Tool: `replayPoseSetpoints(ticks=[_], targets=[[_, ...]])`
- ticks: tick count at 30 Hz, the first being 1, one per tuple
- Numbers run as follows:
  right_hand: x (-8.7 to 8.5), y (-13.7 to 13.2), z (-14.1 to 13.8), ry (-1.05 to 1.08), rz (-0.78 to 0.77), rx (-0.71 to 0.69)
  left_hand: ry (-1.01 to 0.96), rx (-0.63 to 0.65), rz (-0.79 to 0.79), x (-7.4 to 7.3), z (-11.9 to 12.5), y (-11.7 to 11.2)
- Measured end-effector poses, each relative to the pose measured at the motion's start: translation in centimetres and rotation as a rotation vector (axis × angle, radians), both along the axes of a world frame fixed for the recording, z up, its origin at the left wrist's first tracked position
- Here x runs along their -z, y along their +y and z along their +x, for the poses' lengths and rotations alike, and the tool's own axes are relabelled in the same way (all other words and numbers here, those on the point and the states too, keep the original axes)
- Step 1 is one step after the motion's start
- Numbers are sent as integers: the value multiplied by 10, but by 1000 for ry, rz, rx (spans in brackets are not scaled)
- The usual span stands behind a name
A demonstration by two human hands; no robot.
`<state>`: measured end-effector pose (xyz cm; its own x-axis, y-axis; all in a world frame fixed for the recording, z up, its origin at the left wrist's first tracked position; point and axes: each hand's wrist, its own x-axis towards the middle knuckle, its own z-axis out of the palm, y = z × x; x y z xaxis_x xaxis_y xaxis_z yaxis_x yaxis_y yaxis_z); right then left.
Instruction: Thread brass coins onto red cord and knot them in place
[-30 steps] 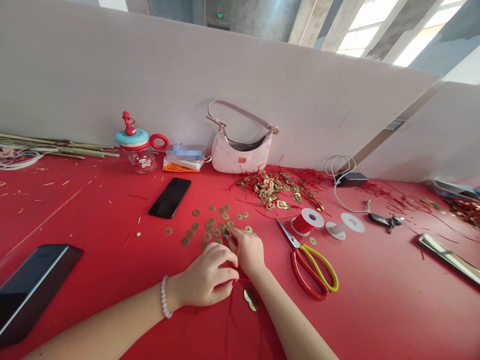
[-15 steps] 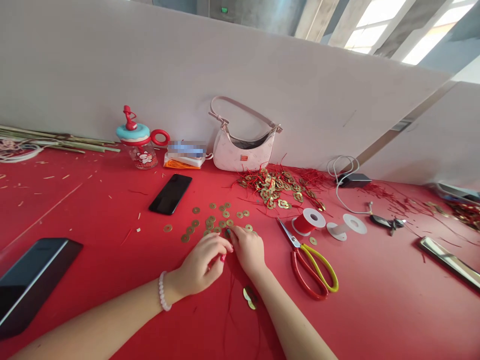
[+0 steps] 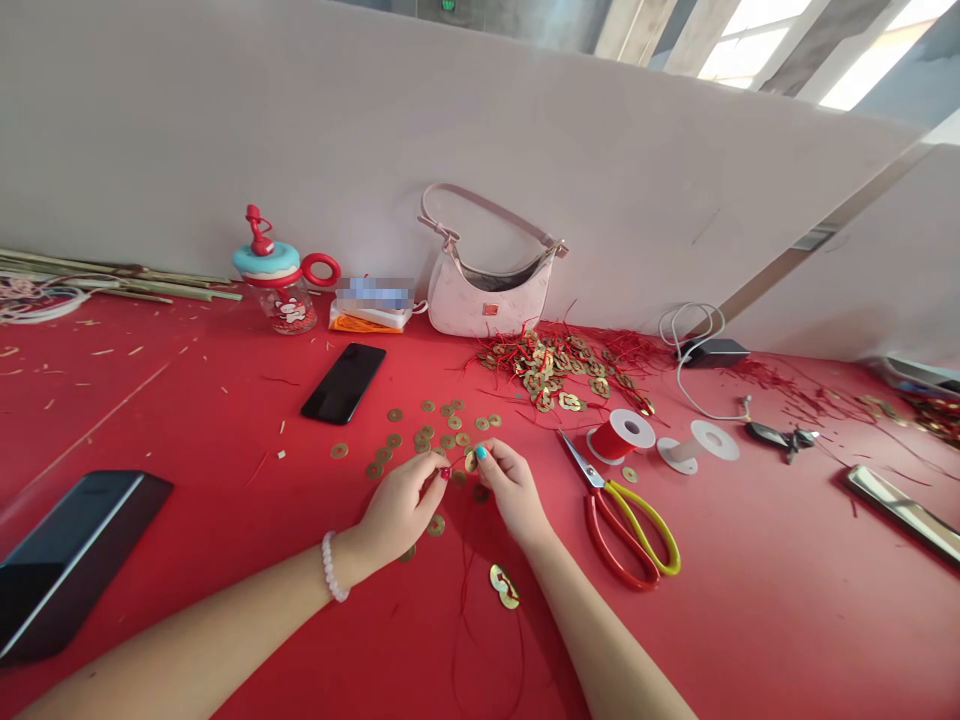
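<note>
Between thumb and fingers, my right hand (image 3: 512, 490) pinches a brass coin with a hole (image 3: 471, 461). My left hand (image 3: 405, 505) is closed in a pinch on a thin red cord (image 3: 457, 471) just left of that coin. Below the hands the cord trails in a loose loop over the red table. A pair of linked coins (image 3: 504, 587) lies by my right wrist. Several loose holed coins (image 3: 424, 434) are scattered beyond and under my hands.
Scissors (image 3: 619, 520) lie right of my hands, beside a red cord spool (image 3: 621, 437) and a bare white spool (image 3: 697, 447). Behind are a heap of corded coins (image 3: 555, 370), a pink handbag (image 3: 487, 290), a phone (image 3: 344, 384) and a lidded cup (image 3: 285, 290).
My right hand has lifted a coin from the table, and it now shows between the fingertips. My left hand has turned and moved slightly left, with cord stretched between the hands.
</note>
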<state>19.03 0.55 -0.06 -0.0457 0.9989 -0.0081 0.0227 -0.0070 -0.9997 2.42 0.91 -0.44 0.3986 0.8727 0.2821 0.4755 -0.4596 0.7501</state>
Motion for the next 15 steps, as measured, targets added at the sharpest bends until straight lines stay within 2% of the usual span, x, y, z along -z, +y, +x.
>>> replayPoseSetpoints(ticks=[15], targets=[[1,0,-2,37,-45,-11,93,64,-32,-1,0,-1]])
